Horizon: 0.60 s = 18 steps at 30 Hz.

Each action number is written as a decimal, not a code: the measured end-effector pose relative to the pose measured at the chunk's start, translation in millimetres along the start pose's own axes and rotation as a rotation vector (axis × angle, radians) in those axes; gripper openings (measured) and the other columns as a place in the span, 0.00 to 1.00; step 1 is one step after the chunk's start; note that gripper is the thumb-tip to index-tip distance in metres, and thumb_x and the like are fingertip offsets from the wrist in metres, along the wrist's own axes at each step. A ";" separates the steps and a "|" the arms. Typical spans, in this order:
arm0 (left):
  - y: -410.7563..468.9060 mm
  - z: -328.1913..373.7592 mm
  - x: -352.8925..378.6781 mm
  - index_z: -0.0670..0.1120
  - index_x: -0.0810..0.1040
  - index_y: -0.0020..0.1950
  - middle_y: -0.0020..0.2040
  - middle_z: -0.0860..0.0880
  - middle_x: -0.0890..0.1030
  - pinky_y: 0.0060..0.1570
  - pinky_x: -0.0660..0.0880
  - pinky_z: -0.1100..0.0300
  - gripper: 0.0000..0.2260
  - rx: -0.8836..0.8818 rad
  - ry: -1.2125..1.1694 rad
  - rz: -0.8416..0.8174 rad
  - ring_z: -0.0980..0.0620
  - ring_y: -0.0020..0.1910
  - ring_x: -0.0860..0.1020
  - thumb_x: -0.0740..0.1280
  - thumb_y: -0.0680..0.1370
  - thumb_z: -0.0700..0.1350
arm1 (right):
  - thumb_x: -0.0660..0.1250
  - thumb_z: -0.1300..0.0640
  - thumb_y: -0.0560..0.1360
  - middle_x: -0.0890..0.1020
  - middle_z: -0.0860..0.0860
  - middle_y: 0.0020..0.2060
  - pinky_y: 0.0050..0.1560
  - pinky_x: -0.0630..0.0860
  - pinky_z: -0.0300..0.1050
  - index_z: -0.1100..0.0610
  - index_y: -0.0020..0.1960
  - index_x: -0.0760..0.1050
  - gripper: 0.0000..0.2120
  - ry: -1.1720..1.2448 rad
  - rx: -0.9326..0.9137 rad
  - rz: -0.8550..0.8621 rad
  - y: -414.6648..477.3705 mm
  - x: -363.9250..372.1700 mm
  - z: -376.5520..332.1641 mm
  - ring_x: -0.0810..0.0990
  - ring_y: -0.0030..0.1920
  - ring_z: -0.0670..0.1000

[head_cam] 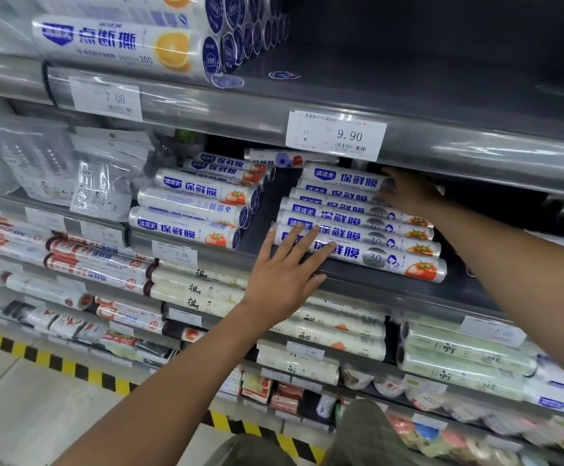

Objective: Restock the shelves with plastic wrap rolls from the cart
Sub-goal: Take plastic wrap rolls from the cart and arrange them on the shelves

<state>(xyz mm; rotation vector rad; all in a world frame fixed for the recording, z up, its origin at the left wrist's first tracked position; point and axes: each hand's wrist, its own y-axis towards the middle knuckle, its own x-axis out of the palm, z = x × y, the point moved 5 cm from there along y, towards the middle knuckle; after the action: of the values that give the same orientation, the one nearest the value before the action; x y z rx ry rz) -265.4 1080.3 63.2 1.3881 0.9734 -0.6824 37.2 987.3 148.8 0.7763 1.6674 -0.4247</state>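
Stacked plastic wrap rolls (357, 227) on the 9.90 shelf (374, 284), long axes left-to-right. Left hand (284, 274) spread flat on the front rolls' left ends; right hand (408, 193) open against the upper right ends, equally near. Likely squaring the stack inward.

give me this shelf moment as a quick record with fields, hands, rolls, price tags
left hand: left hand flat, fingers spread on the front of the stack of white plastic wrap rolls with blue lettering and tomato pictures
right hand: right hand pressed to the stack's upper right end
grip: neither hand closed round a roll
stack: lies sideways on the grey metal shelf
tag above: white price tag reading 9.90
cart: not in view
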 end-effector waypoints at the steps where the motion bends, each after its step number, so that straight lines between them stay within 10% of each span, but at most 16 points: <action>1: 0.0 0.0 -0.2 0.57 0.61 0.82 0.84 0.49 0.60 0.78 0.52 0.34 0.25 -0.003 -0.006 -0.014 0.44 0.83 0.55 0.53 0.86 0.62 | 0.67 0.47 0.80 0.80 0.50 0.48 0.44 0.67 0.43 0.55 0.68 0.71 0.20 0.013 0.011 -0.016 0.9 0.5 1.3 0.77 0.45 0.51; 6: 1.1 2.3 -5.8 0.57 0.59 0.83 0.85 0.49 0.56 0.79 0.52 0.33 0.27 -0.034 -0.043 -0.106 0.44 0.84 0.52 0.55 0.85 0.64 | 0.64 0.45 0.81 0.81 0.54 0.49 0.49 0.75 0.48 0.56 0.52 0.74 0.14 0.042 0.041 -0.102 -15.0 -1.6 -5.0 0.81 0.48 0.56; 18: -44.0 26.2 -73.4 0.55 0.60 0.82 0.85 0.49 0.54 0.81 0.50 0.38 0.26 -0.092 -0.272 -0.339 0.46 0.84 0.49 0.57 0.85 0.59 | 0.65 0.41 0.76 0.79 0.53 0.66 0.63 0.75 0.55 0.51 0.67 0.76 0.23 0.009 -0.021 -0.043 -168.9 -35.0 -82.7 0.77 0.65 0.59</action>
<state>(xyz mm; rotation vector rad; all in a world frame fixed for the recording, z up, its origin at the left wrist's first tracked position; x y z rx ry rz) -333.9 1039.4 103.7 1.0261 1.0161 -1.0375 -135.6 911.8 180.7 0.7294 1.6971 -0.4331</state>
